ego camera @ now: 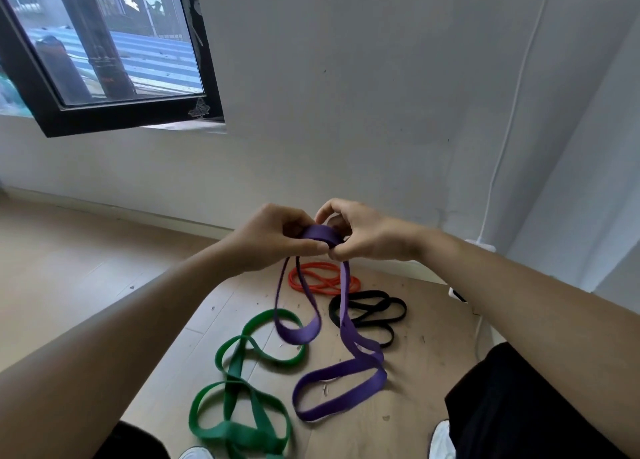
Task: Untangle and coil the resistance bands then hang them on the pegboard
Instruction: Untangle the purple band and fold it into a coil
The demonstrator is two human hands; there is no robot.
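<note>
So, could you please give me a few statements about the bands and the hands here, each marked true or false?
1. Both the left hand and the right hand grip the purple band. True.
2. The green band hangs on a pegboard. False: it lies twisted on the floor, and no pegboard is in view.
3. The red band lies on the floor farther from the person than the black band. True.
4. The purple band is fully coiled. False: only its top is wound between the hands, and long loops trail down to the floor.
5. The window is at the right. False: it is at the upper left.
</note>
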